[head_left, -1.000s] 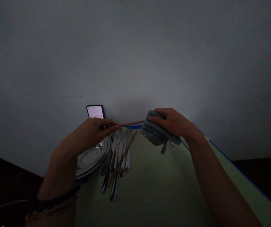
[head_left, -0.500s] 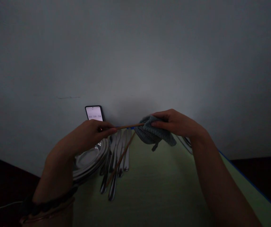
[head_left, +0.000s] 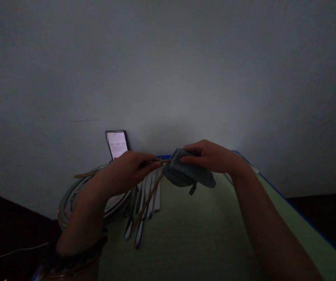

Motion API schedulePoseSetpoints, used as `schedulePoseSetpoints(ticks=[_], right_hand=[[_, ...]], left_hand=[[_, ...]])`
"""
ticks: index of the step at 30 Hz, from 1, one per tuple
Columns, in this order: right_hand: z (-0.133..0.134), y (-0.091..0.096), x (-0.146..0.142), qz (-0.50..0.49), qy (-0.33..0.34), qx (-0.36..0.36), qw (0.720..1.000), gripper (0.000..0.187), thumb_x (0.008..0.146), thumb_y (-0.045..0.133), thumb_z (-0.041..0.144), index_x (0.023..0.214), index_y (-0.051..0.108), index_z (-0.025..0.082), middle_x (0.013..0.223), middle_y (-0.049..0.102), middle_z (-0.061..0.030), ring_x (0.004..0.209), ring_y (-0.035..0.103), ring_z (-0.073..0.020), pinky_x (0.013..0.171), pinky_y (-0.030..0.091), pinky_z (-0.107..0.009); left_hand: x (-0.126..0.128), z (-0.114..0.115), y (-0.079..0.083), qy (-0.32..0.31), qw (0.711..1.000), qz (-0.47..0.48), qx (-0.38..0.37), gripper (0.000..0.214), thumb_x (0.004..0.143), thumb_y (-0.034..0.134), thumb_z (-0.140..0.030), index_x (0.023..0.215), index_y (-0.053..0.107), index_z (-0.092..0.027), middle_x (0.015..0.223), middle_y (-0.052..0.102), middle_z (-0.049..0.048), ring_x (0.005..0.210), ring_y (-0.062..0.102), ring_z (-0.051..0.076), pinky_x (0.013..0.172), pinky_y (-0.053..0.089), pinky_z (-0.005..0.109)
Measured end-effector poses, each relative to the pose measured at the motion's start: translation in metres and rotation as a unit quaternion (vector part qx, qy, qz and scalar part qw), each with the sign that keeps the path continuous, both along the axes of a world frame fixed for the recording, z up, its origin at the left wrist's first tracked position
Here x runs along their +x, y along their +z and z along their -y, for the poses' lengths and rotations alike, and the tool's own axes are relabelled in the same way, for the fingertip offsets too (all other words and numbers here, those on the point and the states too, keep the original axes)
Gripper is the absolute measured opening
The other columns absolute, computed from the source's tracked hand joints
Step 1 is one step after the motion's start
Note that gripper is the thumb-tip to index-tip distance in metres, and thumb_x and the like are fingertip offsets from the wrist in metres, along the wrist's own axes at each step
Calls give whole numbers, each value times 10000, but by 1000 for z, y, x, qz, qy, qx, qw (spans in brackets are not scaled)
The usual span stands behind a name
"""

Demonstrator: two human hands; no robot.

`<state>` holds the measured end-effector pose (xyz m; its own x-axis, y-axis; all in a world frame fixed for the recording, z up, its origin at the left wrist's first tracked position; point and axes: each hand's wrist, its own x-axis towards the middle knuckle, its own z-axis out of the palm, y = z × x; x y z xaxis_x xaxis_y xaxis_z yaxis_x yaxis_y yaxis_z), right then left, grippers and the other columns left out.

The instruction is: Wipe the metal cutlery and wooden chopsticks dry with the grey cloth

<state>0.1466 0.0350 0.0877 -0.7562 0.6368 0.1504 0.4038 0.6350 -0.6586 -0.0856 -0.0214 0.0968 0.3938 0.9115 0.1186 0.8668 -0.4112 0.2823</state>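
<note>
Your forearms (head_left: 270,222) slant inward. Your left hand (head_left: 131,169) pinches a thin brown wooden stick (head_left: 166,160); your right hand (head_left: 210,156) clasps a grey-blue textured cloth (head_left: 187,171) over it.

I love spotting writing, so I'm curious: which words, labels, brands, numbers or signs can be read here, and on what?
"00:08:59", on the phone; the separators are faint.
Smaller marks beneath those digits: too small to read.
Cloth and knives: no readable text.
</note>
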Motion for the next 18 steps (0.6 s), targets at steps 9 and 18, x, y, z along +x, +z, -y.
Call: schedulePoseSetpoints(ticks=[9, 18], right_hand=[[-3, 0, 6, -11, -38, 54, 998, 278, 829, 484, 356, 942, 654, 169, 790, 653, -10, 677, 546, -113, 574, 370, -220], [-1, 1, 2, 100, 13, 38, 994, 284, 828, 481, 356, 888, 674, 158, 660, 617, 4, 557, 483, -89, 508, 338, -212]], left_hand=[[-4, 2, 2, 15, 1000, 19, 12, 379, 862, 408, -429, 1043, 671, -224, 770, 712, 6, 589, 576, 119, 577, 399, 213], [-8, 0, -3, -29, 999, 3, -25, 354, 856, 428, -432, 954, 701, -228, 701, 698, 16, 543, 550, 118, 530, 359, 207]])
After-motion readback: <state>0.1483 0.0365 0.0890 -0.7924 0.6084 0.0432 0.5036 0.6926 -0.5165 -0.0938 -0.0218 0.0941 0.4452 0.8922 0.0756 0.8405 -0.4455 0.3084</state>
